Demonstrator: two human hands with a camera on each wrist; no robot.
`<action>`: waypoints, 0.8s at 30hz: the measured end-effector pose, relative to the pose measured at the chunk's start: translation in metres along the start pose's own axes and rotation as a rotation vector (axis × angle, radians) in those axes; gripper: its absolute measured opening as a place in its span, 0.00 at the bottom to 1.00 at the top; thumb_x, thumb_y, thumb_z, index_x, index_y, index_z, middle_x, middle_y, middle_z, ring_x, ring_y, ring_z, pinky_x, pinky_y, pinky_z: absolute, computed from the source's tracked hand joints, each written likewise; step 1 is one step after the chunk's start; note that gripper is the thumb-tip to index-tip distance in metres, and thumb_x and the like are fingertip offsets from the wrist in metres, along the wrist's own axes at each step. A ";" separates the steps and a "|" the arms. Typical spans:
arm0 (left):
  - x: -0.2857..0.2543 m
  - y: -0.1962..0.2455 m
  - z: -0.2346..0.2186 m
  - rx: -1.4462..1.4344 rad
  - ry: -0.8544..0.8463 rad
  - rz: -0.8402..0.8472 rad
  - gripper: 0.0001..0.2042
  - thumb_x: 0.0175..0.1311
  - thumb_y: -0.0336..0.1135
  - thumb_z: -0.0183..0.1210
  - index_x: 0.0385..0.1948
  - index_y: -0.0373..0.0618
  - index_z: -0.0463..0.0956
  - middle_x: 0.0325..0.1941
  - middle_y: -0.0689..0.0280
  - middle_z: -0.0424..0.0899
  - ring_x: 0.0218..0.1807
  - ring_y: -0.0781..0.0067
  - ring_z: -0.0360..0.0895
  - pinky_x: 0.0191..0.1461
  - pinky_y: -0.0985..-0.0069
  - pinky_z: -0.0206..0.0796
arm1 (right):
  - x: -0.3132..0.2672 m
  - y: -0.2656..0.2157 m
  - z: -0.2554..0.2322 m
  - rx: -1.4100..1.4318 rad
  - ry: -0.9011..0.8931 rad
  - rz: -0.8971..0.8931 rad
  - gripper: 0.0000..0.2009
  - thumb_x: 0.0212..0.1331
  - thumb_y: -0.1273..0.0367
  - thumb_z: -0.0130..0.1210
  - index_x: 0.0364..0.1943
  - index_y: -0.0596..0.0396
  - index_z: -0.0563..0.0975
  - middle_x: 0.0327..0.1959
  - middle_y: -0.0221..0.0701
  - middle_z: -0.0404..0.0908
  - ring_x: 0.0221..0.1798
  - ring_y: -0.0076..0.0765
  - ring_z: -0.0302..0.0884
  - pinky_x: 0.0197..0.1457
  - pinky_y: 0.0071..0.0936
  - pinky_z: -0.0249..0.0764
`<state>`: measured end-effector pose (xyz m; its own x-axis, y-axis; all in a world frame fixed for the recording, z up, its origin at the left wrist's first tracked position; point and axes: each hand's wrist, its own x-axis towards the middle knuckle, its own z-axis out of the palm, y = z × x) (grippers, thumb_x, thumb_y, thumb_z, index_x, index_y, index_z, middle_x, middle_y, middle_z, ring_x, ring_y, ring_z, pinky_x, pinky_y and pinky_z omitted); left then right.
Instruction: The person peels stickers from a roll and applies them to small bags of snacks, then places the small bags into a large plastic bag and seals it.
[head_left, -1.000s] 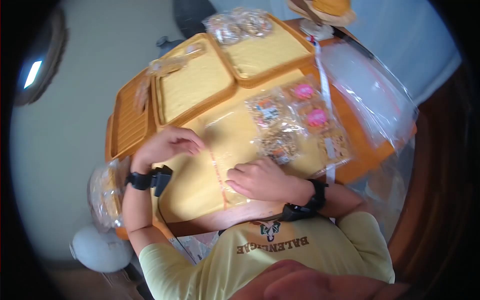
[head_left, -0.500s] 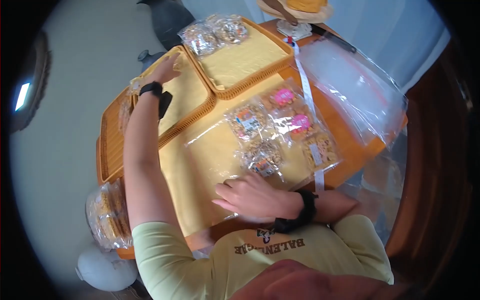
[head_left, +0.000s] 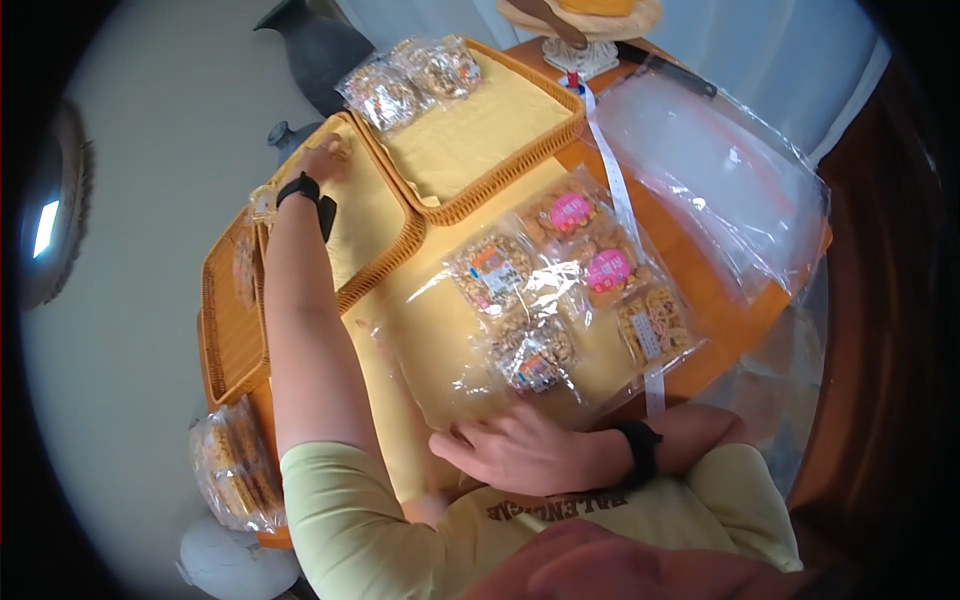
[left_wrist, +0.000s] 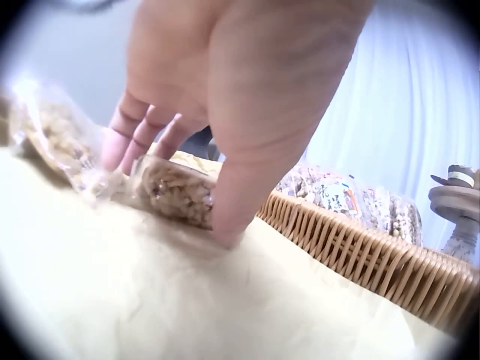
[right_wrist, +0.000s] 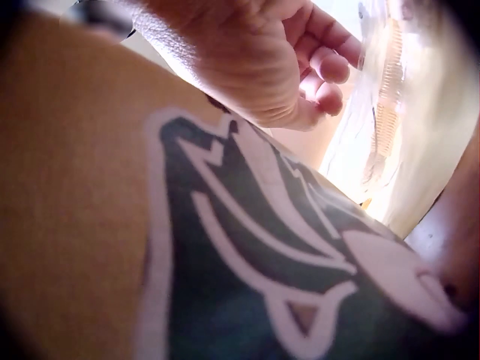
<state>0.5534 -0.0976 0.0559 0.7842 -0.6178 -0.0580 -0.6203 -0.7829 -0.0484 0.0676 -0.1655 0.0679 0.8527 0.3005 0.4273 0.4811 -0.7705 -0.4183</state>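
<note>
In the head view my left hand (head_left: 325,160) reaches into the middle wicker tray (head_left: 412,235), which is lined with pale yellow cloth. The left wrist view shows its thumb and fingers around a small clear-wrapped nut snack (left_wrist: 176,193). Another wrapped snack (left_wrist: 56,139) lies beside those fingertips. My right hand (head_left: 510,448) stays by the table's near edge, its fingers loosely curled, at the near side of a large clear plastic bag (head_left: 430,350). In the right wrist view the fingertips (right_wrist: 330,66) show beside the clear film, with nothing visible between them. Several labelled snack packets (head_left: 495,275) lie in the bag.
Another lined wicker tray (head_left: 560,135) at the back holds nut packets (head_left: 385,92). A third tray (head_left: 235,350) stands at the left. Packed snacks (head_left: 237,465) sit at the left table edge. Clear bags (head_left: 720,190), a knife (head_left: 670,70) and a white tape (head_left: 615,180) lie right.
My left hand has gone from above the bag's left side out to the middle tray and now grasps a snack there. My right hand has drawn back slightly toward the body.
</note>
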 end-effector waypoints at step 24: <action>-0.062 0.016 -0.024 -0.541 0.353 0.052 0.17 0.51 0.42 0.57 0.32 0.41 0.62 0.28 0.69 0.65 0.29 0.80 0.62 0.29 0.80 0.60 | 0.003 0.010 0.008 0.101 0.011 -0.032 0.14 0.40 0.70 0.51 0.34 0.57 0.67 0.13 0.35 0.72 0.13 0.36 0.72 0.14 0.31 0.63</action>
<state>0.4953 -0.0740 0.0823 0.7686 -0.5706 0.2894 -0.6344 -0.6209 0.4605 0.0769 -0.1678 0.0584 0.8347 0.3176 0.4499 0.5265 -0.6998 -0.4828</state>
